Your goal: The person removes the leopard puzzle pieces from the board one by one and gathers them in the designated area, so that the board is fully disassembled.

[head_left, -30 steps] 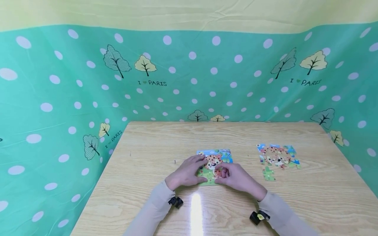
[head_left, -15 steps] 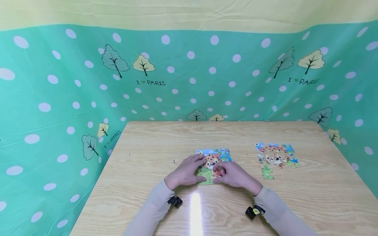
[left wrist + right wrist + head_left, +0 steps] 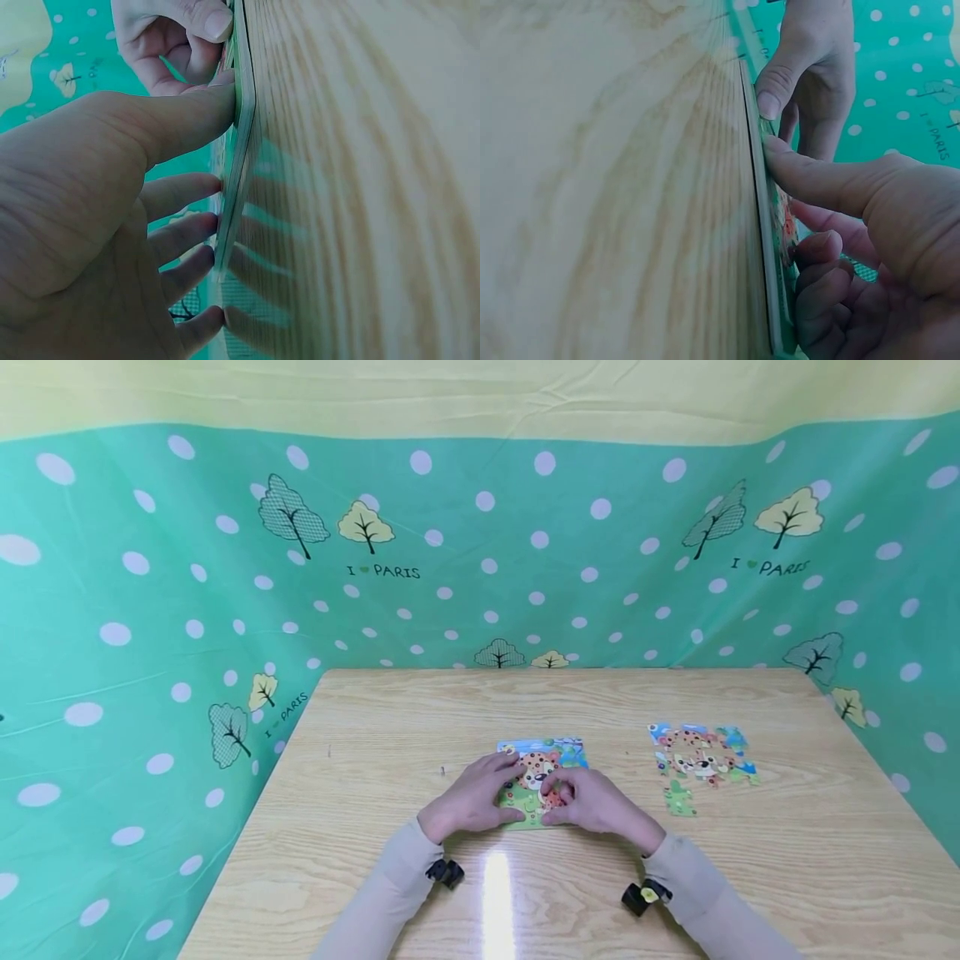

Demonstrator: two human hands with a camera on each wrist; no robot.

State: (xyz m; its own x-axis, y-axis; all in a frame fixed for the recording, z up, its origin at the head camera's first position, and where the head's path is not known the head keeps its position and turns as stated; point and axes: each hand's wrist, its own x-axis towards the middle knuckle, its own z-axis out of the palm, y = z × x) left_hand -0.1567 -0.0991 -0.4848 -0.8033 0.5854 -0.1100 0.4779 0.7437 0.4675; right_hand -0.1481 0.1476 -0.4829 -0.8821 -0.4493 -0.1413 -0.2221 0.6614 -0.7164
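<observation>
A colourful animal puzzle board (image 3: 553, 755) lies flat at the middle of the wooden table (image 3: 375, 735). My left hand (image 3: 472, 797) rests on the board's left part with fairly straight fingers (image 3: 180, 195) on the picture and the thumb at its near edge (image 3: 241, 142). My right hand (image 3: 597, 806) sits on the board's right part. Its fingers (image 3: 817, 251) are curled, their tips on an orange puzzle piece (image 3: 787, 217) on the board (image 3: 762, 225), and the thumb lies along the surface. The piece is mostly hidden under the fingers.
A loose group of several puzzle pieces (image 3: 701, 758) lies to the right, with a green piece (image 3: 678, 797) nearest me. A green dotted curtain (image 3: 150, 610) surrounds the table on three sides. Bare wood lies to the left and in front of the board.
My right hand has slid a little up and to the left onto the board. The left hand has stayed where it was.
</observation>
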